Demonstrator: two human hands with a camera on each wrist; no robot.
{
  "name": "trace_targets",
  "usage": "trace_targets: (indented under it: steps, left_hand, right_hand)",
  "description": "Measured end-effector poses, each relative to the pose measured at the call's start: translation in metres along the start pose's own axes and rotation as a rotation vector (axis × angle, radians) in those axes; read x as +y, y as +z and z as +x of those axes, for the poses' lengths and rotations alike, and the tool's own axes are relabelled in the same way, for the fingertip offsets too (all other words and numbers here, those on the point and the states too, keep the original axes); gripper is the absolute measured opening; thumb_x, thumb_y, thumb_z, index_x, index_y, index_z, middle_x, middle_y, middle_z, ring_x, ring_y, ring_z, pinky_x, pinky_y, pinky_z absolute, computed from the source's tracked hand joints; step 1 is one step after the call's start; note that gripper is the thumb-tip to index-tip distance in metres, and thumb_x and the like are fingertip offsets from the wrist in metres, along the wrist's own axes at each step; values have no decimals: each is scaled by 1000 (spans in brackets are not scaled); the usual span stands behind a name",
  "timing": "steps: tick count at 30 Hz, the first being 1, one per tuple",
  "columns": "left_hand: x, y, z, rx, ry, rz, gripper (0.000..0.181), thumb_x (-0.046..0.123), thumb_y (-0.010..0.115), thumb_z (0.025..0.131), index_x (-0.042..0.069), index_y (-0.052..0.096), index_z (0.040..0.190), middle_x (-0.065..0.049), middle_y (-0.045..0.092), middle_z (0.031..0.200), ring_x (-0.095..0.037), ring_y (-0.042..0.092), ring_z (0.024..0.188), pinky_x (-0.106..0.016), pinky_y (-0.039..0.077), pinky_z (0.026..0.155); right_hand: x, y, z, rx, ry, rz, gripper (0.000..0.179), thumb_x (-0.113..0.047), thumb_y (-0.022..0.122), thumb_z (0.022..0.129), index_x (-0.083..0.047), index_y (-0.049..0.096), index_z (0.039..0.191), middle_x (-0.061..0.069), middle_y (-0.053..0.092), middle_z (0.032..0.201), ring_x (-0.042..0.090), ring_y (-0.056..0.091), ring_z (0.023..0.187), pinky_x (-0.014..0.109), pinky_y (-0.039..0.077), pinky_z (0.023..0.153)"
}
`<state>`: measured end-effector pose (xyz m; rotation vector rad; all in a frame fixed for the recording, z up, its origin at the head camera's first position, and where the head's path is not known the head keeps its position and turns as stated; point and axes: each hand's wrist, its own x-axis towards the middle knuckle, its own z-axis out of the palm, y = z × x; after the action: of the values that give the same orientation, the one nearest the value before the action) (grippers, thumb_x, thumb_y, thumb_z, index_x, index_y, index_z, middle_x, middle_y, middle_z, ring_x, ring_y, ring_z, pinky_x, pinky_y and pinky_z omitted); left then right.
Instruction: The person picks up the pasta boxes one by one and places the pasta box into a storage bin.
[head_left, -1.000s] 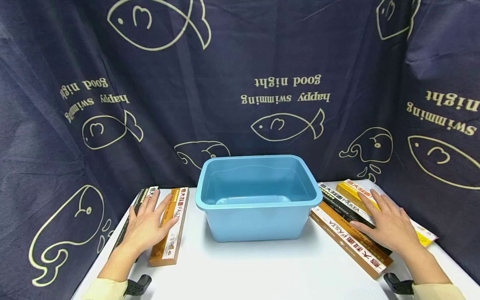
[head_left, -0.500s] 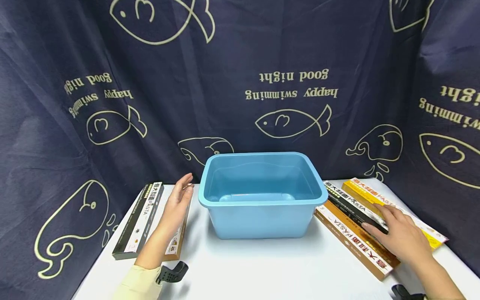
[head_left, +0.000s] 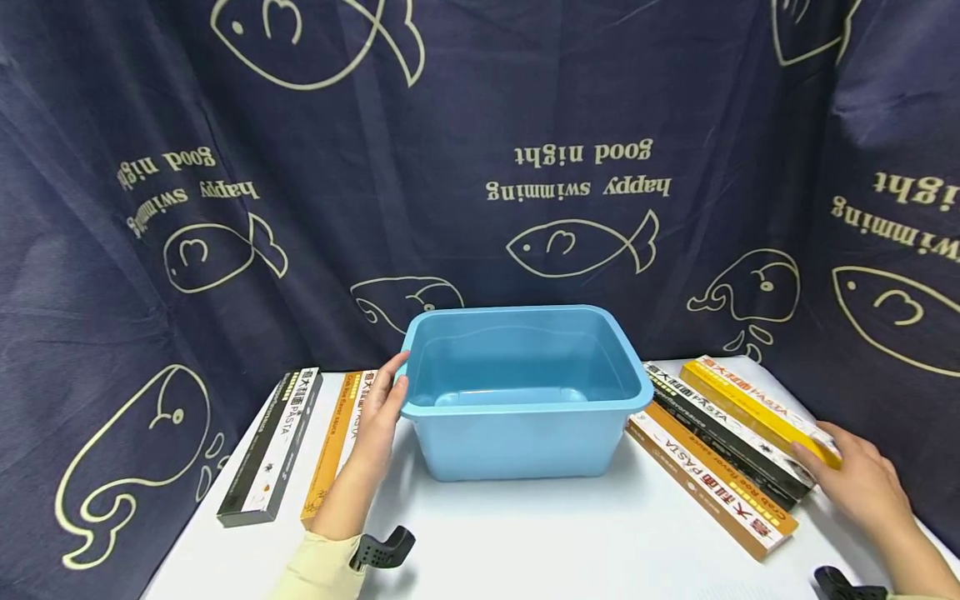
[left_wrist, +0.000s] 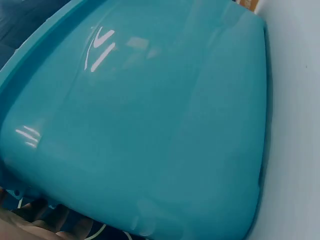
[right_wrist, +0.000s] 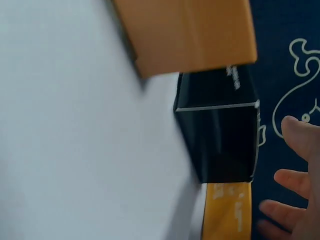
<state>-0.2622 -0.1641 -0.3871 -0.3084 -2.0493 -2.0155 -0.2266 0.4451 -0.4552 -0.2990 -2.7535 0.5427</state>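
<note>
My left hand (head_left: 378, 417) is at the left rim of a light blue plastic bin (head_left: 517, 446), with fingertips by the rim. In the left wrist view its fingers (left_wrist: 55, 217) show beside the bin's wall. My right hand (head_left: 862, 483) is around the near end of a yellow pasta box (head_left: 757, 412) in the head view and hides that end. The right wrist view shows its thumb and fingers (right_wrist: 287, 182) spread, with nothing visible between them. Beside the yellow box lie a black pasta box (head_left: 727, 437) and an orange-brown one (head_left: 712, 487).
Left of the bin lie a black pasta box (head_left: 262, 450) and an orange-brown pasta box (head_left: 330, 442), the latter partly hidden by my left arm. Behind the white table (head_left: 540, 542) hangs a dark blue curtain (head_left: 450, 167) with fish and whale drawings.
My left hand has left the left boxes and moved right to the bin's rim. My right hand has slid from atop the right boxes towards the yellow box's near end.
</note>
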Motion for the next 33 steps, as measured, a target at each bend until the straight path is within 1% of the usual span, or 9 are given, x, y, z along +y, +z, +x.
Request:
trace_targets:
  steps: [6,13,18,20,23,25,27,30,33]
  left_hand:
    - [-11,3,-3,13,-29,-122,49,25,43,104,18,37,152,1,32,161,-23,34,143,-56,23,118]
    - [-13,4,-6,4,-14,-116,52,25,45,102,18,35,153,0,26,163,-25,30,145,-60,20,119]
    - [-12,5,-5,7,-12,-111,52,25,46,101,20,36,152,2,23,164,-24,27,146,-62,18,118]
    - [-11,5,-5,12,-12,-111,51,25,46,101,20,37,152,2,24,163,-24,29,145,-61,20,118]
    - [-11,6,-5,11,-12,-113,50,25,46,102,19,37,151,1,25,163,-25,30,144,-61,22,117]
    - [-12,8,-5,7,-11,-115,49,26,46,103,19,37,151,1,26,162,-26,30,144,-61,23,117]
    - [-13,8,-6,2,-6,-107,49,27,46,103,20,37,151,1,25,162,-26,29,145,-61,23,117]
    - [-14,8,-7,-2,7,-87,49,28,46,104,20,37,152,1,25,162,-27,28,146,-61,23,117]
    - [-15,6,-8,10,4,-65,49,28,46,103,23,38,152,2,25,161,-27,28,146,-61,23,118]
  right_hand:
    - [12,0,-3,-5,85,9,73,-49,46,100,9,32,142,45,31,137,67,26,122,72,25,98]
    - [18,2,-4,0,124,-2,73,-48,46,100,12,32,139,45,34,133,64,29,122,71,24,100]
    - [26,7,-3,-23,189,-10,73,-48,46,100,14,31,137,47,35,131,63,34,120,69,25,103]
    - [30,9,-2,-48,221,-16,75,-47,48,100,15,29,138,47,33,132,62,34,121,68,25,105]
    - [33,11,-3,-71,280,-22,73,-38,57,98,17,28,137,46,33,131,62,35,121,68,28,105]
    - [36,11,-5,-69,289,-21,70,-29,63,95,18,31,135,46,37,127,61,38,118,68,33,102]
    - [38,10,-7,-44,261,-17,64,-21,67,90,18,36,130,45,42,120,60,45,110,67,38,93]
    - [40,10,-8,-8,216,-15,62,-18,72,85,19,39,123,45,47,113,58,49,102,66,41,87]
    - [39,12,-5,12,217,-7,64,-19,75,82,18,41,122,45,48,114,57,50,102,65,41,87]
